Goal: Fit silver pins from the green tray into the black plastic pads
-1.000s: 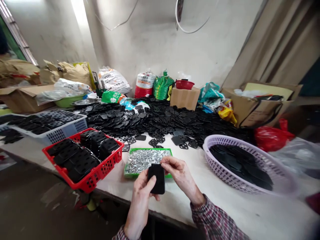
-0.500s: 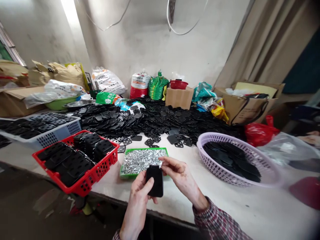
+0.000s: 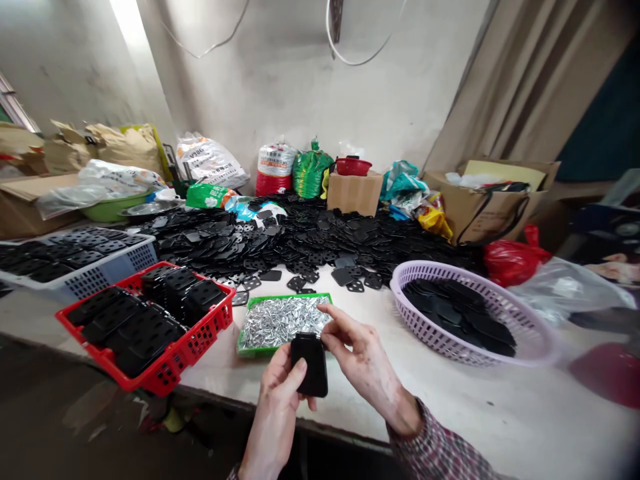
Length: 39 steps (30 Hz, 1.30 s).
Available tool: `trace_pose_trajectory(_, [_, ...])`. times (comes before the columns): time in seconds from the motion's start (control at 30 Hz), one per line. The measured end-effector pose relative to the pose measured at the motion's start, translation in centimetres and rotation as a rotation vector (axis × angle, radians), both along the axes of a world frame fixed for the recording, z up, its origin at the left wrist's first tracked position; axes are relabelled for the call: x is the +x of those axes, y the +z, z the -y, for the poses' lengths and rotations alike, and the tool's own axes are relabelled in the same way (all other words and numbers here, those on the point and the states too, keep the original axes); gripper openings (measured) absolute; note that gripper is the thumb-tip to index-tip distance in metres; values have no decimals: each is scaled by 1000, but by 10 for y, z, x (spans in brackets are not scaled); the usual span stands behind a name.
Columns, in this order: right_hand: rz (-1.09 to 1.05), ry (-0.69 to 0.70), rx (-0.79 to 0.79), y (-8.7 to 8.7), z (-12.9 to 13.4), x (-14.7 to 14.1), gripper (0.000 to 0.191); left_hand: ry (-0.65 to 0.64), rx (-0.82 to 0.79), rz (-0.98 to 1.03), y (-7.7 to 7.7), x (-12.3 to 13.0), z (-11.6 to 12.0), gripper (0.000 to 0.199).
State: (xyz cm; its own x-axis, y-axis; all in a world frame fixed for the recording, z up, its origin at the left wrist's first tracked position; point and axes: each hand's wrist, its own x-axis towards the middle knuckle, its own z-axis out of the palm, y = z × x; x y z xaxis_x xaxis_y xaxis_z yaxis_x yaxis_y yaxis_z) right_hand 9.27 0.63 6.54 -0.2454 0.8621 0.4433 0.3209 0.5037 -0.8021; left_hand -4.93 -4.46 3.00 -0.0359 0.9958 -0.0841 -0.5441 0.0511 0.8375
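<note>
A flat black plate (image 3: pixel 309 367) with rounded corners is upright in my left hand (image 3: pixel 281 397), the thumb across its face and the fingers behind it. Short silvery bits show along its top edge. At the plate's upper right corner is my right hand (image 3: pixel 357 353). Its index finger is raised and apart from the thumb, which is at the plate's edge; I see nothing clearly held there. Just behind both hands sits a green tray (image 3: pixel 257 351) full of small metal pins (image 3: pixel 283 320).
On the left, a red basket (image 3: pixel 173 367) holds stacked black plates, beside a grey-blue crate (image 3: pixel 113 270) of more. A lilac oval basket (image 3: pixel 533 337) with black pieces stands right. A large heap of black plates (image 3: pixel 340 233) spreads behind, before bags and a cardboard box (image 3: pixel 354 193).
My right index finger has lifted away from the thumb at the plate's corner. My left hand keeps its hold on the plate. The whole view has shifted slightly.
</note>
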Motion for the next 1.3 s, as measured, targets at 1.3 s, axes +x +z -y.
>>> trace_pose_trajectory(1.3, [827, 23, 47, -34, -76, -53, 17, 45, -6, 372, -41, -59, 6, 45])
